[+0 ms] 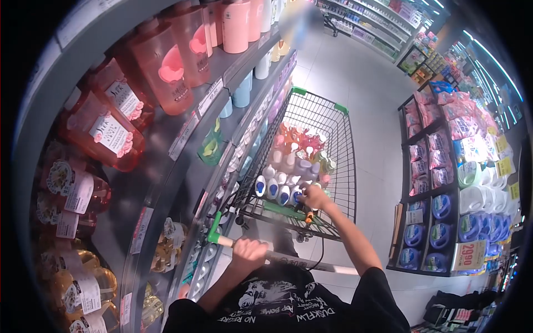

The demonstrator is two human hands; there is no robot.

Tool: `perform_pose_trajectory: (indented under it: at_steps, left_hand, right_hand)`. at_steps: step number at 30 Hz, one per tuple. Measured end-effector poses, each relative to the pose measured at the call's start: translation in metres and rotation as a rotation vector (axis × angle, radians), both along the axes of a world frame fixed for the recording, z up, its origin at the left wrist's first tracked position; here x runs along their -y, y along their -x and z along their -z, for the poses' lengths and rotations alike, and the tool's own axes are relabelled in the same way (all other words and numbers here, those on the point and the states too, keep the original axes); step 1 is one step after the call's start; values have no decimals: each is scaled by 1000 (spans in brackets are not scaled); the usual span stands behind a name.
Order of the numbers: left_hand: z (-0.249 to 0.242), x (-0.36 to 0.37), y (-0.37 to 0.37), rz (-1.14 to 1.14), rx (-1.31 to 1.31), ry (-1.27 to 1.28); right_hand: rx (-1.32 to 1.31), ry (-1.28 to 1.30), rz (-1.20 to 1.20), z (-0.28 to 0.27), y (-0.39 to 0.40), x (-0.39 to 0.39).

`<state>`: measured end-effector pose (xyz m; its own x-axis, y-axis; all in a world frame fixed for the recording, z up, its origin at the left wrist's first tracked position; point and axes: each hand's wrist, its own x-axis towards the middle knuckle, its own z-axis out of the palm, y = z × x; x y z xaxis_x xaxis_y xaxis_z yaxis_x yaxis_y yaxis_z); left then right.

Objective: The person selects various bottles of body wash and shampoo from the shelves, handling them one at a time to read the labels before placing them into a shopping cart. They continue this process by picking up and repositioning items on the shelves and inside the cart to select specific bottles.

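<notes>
A black wire shopping cart (352, 166) with green corners stands in front of me. My left hand (250, 254) is closed around the cart handle (225, 241), near its green end. Over the near edge of the basket reaches my right hand (315, 197), its fingers curled at the top of a white bottle with a blue cap (297, 195); the fingers partly hide it. Similar blue-and-white bottles (272, 188) form a row beside it. Behind them stand purple-grey bottles (304, 167) and pink-orange bottles (286, 135), packed upright.
Close on the left, a shelf (161, 191) holds pink pump bottles (164, 66) and amber bottles (89, 283). Across the aisle floor (369, 100), a display rack (397, 244) carries blue detergent jugs (440, 236) and pink bags (463, 127). A blurred patch (301, 25) lies ahead.
</notes>
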<state>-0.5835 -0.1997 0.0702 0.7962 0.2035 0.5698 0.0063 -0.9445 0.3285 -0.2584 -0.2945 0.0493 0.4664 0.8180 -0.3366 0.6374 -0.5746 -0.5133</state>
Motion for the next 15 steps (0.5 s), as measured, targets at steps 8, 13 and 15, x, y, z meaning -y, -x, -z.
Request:
perform_pose_trajectory:
  at_steps: [8, 13, 15]
  left_hand:
    - [-43, -3, -9, 71, -1064, 125]
    - [-60, -7, -30, 103, -1279, 148]
    - [-58, -8, -29, 113, -1310, 169]
  right_hand:
    - [166, 98, 362, 71, -153, 3]
    - [250, -19, 404, 97, -212, -31]
    - [186, 52, 403, 119, -251, -48]
